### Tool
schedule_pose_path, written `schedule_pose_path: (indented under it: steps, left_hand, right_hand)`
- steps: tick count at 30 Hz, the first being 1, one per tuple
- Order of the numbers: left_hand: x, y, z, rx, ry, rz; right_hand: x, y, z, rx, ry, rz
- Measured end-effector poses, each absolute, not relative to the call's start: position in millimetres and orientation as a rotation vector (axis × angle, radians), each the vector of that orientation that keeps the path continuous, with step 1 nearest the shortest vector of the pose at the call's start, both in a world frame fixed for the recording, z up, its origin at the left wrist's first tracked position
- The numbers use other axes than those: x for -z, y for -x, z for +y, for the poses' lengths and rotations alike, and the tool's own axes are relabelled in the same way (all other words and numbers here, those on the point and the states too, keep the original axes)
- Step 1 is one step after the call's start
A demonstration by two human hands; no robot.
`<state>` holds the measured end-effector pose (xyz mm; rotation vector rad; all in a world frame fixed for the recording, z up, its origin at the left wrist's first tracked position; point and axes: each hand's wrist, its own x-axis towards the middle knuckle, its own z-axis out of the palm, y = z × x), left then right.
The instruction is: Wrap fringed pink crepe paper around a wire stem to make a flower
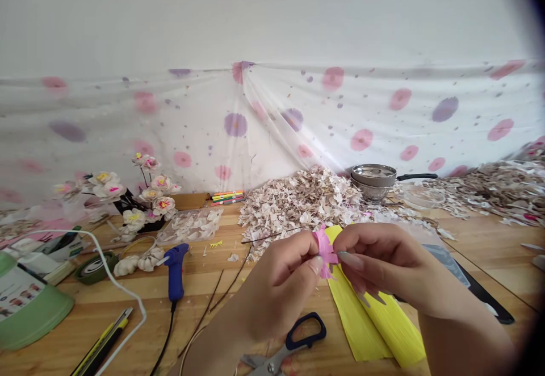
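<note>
Both of my hands meet over the wooden table (213,302) and pinch a small fringed strip of pink crepe paper (326,249). My left hand (285,276) holds its left side between thumb and fingers. My right hand (378,265) grips its right side with thumb and forefinger. A thin brown wire (272,235) runs from the pink paper toward the left. Below my hands lies folded yellow crepe paper (374,325). Black-handled scissors (293,345) lie near my left wrist.
A blue glue gun (175,271) with its cord, green floral tape (96,266), a utility knife (104,342), a white cable and a green lid sit on the left. Paper flowers (140,197), markers (227,197), a big heap of petals (306,200) and metal bowls (374,180) stand behind.
</note>
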<state>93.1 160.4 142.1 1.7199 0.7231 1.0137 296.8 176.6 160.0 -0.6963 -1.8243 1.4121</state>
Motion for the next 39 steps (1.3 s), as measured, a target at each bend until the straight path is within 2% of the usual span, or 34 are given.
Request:
schedule_pose_path:
  steps: [9, 17, 39]
  left_hand:
    - [-140, -97, 162, -1.06, -1.467, 0.58]
    - [-136, -104, 162, -1.116, -1.385, 0.409]
    - [-136, -105, 164, -1.132, -1.414, 0.433]
  right_hand:
    - [-153, -287, 182, -0.966, 0.414, -1.734]
    - [-132, -266, 198, -1.073, 0.233, -1.636]
    - [-127, -254, 194, -1.254, 0.299, -1.427]
